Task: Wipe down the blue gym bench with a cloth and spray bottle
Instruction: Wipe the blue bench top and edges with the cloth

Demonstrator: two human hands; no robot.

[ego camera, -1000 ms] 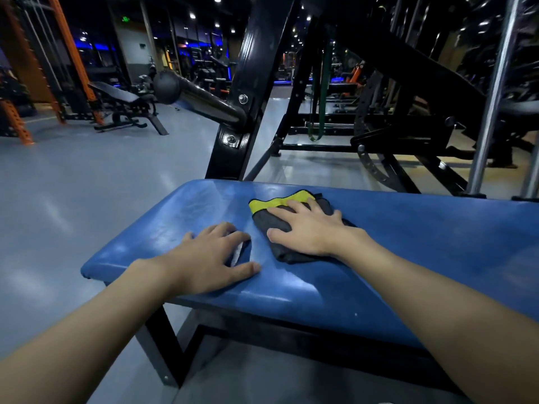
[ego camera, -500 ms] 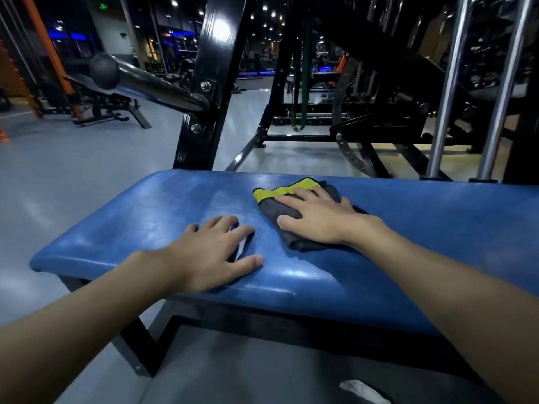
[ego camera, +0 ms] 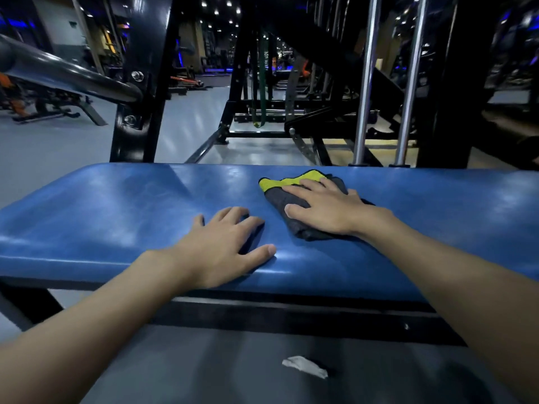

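A long blue padded gym bench (ego camera: 110, 211) runs across the view in front of me. On its middle lies a dark grey cloth with a yellow-green edge (ego camera: 275, 185). My right hand (ego camera: 323, 209) lies flat on the cloth with fingers spread, pressing it onto the pad. My left hand (ego camera: 224, 246) rests on the bare blue pad to the left of the cloth, fingers slightly bent, thumb near the front edge, holding nothing. No spray bottle is in view.
A black steel upright (ego camera: 140, 91) with a padded bar (ego camera: 67, 74) rises behind the bench at the left. Two chrome guide rods (ego camera: 364, 83) and a black machine frame stand behind at the right. A crumpled white scrap (ego camera: 306, 365) lies on the grey floor below the bench.
Both hands and the cloth have shifted rightward along the bench, with the view following. More of the bench's left part and the floor below now show.
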